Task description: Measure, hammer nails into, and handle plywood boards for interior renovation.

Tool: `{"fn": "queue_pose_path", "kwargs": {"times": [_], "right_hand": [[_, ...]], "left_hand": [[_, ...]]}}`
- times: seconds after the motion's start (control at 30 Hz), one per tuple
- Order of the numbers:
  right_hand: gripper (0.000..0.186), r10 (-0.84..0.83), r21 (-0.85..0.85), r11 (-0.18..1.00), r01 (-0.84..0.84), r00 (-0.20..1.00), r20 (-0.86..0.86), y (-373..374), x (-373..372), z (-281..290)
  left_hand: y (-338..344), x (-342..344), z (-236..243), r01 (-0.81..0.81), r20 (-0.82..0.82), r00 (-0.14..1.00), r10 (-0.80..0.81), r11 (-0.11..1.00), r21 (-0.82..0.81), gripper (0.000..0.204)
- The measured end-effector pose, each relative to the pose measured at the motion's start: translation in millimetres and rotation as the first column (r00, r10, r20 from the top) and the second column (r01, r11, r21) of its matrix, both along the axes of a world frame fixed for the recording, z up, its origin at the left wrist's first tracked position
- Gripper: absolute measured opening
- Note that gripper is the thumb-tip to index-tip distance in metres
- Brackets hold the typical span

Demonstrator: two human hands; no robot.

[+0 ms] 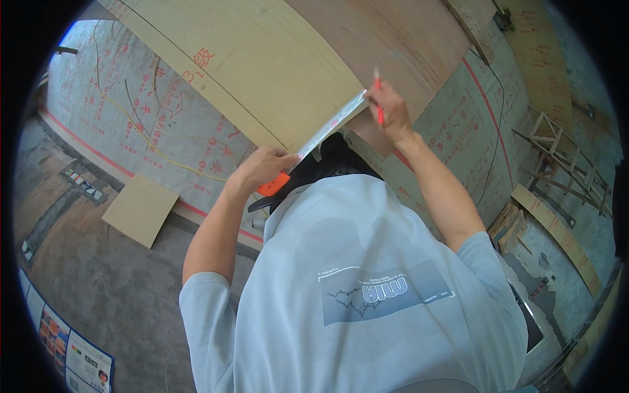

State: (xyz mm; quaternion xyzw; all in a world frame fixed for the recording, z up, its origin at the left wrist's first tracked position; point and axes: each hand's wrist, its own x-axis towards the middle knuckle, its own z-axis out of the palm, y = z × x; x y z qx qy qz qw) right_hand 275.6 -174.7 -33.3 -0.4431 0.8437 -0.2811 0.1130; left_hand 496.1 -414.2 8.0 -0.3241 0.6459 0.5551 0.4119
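Nearest, the left hand [265,165] is clamping the orange-handled, silver metal straightedge [331,126] by its near end, the orange handle [274,184] showing below the wrist. Marking cleanly probably means keeping the blade flat, pressing evenly and tilting the pencil steadily. The straightedge is running from under the left thumb diagonally up to the right hand [391,111], whose fingers are closing around a slim red pencil [379,105] at the far end (whether they are also pinching the blade, I cannot tell). Beyond, a broad yellow-tan wooden panel [262,65] is lying over grey, red-printed floor sheeting [164,111].
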Motion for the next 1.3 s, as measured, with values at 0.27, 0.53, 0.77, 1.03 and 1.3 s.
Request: {"fn": "queue_pose_path", "kwargs": {"times": [0.27, 0.53, 0.77, 1.03, 1.3], "right_hand": [[0.014, 0.007, -0.025, 1.0, -0.007, 1.0, 0.008, -0.1, -16.5, -18.1], [0.016, -0.062, -0.051, 0.997, 0.066, 0.996, 0.065, 3.0, -7.9, -20.7], [0.015, -0.093, -0.041, 0.995, 0.095, 0.994, 0.061, 1.1, -2.4, -19.3], [0.015, -0.079, -0.042, 0.996, 0.081, 0.995, 0.053, -1.0, -6.3, -18.1], [0.01, -0.022, -0.068, 0.997, 0.022, 1.0, -0.002, 26.6, -30.0, -17.6]], "left_hand": [[-25.3, 49.7, -32.8, 0.02, -0.031, 0.999, -0.02, 1.0, 0.004, 0.034], [-25.2, 42.6, -37.5, 0.074, 0.032, 0.997, -0.074, 0.997, -0.019, 0.033], [-28.2, 52.7, -56.0, 0.034, 0.013, 0.999, -0.035, 0.996, 0.078, 0.029], [-33.5, 49.4, -55.8, 0.079, 0.032, 0.996, -0.082, 0.994, 0.074, 0.029], [-9.2, 53.7, -37.2, 0.193, -0.138, 0.973, -0.184, 0.979, 0.058, 0.027]]}}
